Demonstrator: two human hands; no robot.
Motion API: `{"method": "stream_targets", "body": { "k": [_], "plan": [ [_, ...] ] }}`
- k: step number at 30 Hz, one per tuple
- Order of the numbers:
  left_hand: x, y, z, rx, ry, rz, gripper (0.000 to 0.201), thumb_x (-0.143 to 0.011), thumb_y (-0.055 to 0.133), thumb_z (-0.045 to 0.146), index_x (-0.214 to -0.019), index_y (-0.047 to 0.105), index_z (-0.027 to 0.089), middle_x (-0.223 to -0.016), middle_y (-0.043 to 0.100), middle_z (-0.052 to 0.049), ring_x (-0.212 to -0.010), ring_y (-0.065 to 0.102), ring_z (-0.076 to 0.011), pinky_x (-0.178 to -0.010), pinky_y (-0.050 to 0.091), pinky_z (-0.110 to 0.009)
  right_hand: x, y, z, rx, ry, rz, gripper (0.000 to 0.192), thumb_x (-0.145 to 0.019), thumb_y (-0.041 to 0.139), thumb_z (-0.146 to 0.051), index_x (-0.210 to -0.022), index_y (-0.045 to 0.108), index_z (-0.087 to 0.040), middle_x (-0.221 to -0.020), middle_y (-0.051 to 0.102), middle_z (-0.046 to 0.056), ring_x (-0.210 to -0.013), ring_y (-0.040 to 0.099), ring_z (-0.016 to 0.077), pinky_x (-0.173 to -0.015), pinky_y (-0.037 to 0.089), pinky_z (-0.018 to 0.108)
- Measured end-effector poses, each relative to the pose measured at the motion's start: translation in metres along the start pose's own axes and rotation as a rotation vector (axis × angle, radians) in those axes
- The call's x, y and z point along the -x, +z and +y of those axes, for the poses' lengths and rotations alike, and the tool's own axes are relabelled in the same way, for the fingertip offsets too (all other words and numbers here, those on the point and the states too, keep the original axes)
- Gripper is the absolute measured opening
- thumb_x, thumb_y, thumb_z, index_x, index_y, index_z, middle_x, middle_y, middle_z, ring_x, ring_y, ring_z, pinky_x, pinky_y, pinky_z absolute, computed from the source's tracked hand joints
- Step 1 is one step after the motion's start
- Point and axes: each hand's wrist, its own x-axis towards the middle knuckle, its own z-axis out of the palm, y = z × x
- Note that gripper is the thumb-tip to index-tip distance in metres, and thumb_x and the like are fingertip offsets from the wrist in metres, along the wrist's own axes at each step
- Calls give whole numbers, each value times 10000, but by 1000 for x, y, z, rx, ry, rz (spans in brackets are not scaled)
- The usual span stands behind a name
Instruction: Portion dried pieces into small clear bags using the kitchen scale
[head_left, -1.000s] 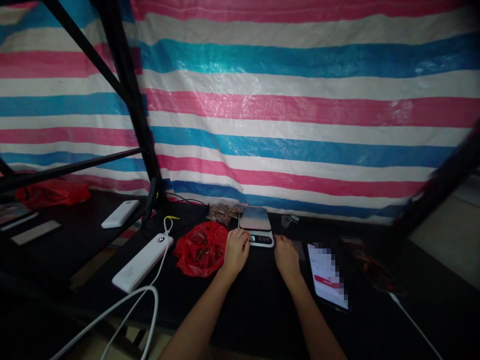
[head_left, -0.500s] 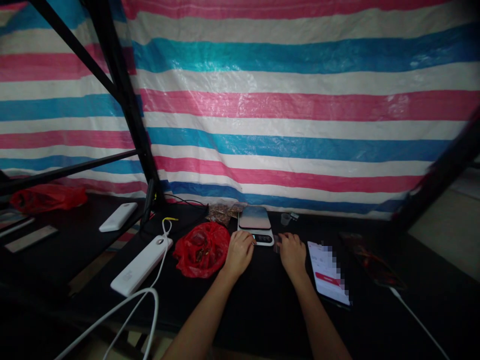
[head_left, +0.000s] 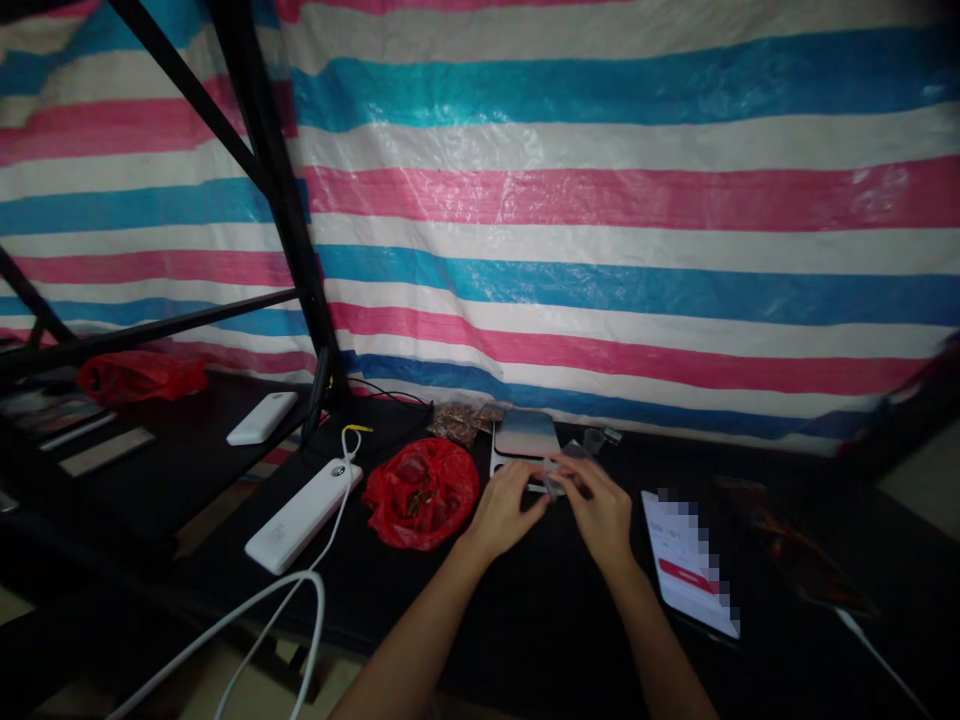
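The grip of our right hand (head_left: pixel 606 512) is pinched on a small clear bag (head_left: pixel 553 477) between our hands; the fingers of our left hand (head_left: pixel 504 512) reach it too, but we cannot tell whether they clamp it. Just beyond the grip sits a scale (head_left: pixel 526 434), with a red bag (head_left: pixel 420 495) left of the grip and a phone (head_left: pixel 679 550) right of it.

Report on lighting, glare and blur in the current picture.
Head view: dim overall, with glare patches on the striped sheet; head view: the black tabletop is very dark, while the phone screen glows, partly masked by blocky pixels; head view: the small clear item at the fingertips of the left hand and right hand looks too soft to identify.
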Motion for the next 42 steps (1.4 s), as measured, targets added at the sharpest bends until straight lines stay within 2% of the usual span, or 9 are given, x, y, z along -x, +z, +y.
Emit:
{"method": "stream_targets", "body": {
  "k": [3, 8, 11, 21, 25, 29, 32, 35, 42],
  "plan": [
    [-2, 1, -1, 67, -25, -9, 170, -806, 506, 279, -938, 545, 178, -938, 580, -41, -905, 504, -171, -809, 401, -295, 1, 7, -5, -90, -23, -67, 216, -821, 482, -337, -948, 629, -243, -888, 656, 7, -759, 606, 141, -732, 459, 248],
    [-4, 1, -5, 189, -42, -61, 215, -857, 420, 316, -905, 582, 182, -922, 601, -32, -900, 524, -154, -833, 391, -283, 0, 4, -1, -25, 19, -6, 220, -815, 484, -357, -929, 635, -244, -878, 654, 8, -719, 604, 145, -674, 467, 253],
    [-4, 4, -5, 230, -75, -25, 231, -867, 398, 305, -963, 564, 175, -924, 602, -36, -862, 533, -144, -801, 404, -268, 0, 6, -1, -31, -10, 25, 205, -812, 487, -344, -899, 639, -237, -875, 649, 22, -757, 601, 156, -634, 472, 250],
    [-3, 9, -8, 98, -138, 31, 167, -828, 444, 195, -854, 605, 164, -828, 626, -37, -794, 548, -148, -749, 431, -261, 1, 13, -11, -121, -37, 55, 198, -810, 491, -309, -909, 635, -217, -962, 609, 65, -892, 582, 191, -664, 521, 287],
    [-2, 2, -11, 137, -135, 202, 226, -850, 408, 171, -922, 622, 182, -899, 658, -36, -842, 583, -141, -789, 437, -253, 2, 12, -16, -317, 57, 80, 318, -809, 493, -272, -1119, 518, -204, -1153, 502, 103, -894, 596, 180, -634, 555, 282],
    [-3, -13, -15, 99, -238, 411, 218, -853, 401, 158, -925, 607, 168, -813, 657, -24, -753, 599, -125, -726, 447, -225, 5, 15, -21, -437, 84, 9, 275, -824, 465, -281, -1073, 536, -191, -1083, 552, 101, -944, 584, 195, -704, 554, 311],
    [-3, -18, -17, 14, -245, 332, 187, -854, 411, 184, -829, 595, 168, -758, 636, -16, -713, 586, -123, -679, 437, -219, 5, 18, -23, -450, 71, -90, 261, -822, 467, -289, -1045, 567, -198, -1059, 588, 86, -990, 562, 202, -780, 528, 333],
    [-2, -15, -17, -65, -158, 204, 170, -859, 412, 212, -806, 570, 177, -767, 621, -14, -716, 570, -122, -665, 426, -218, 4, 21, -23, -445, 76, -152, 277, -808, 490, -295, -1059, 576, -214, -1074, 594, 72, -999, 558, 200, -801, 514, 337],
    [1, -8, -23, -306, -55, 99, 154, -835, 469, 306, -800, 543, 175, -716, 588, -26, -672, 552, -139, -596, 404, -224, 3, 29, -16, -525, 172, -154, 239, -757, 555, -344, -936, 636, -208, -940, 651, 61, -857, 617, 194, -740, 536, 352]
  ]
}}
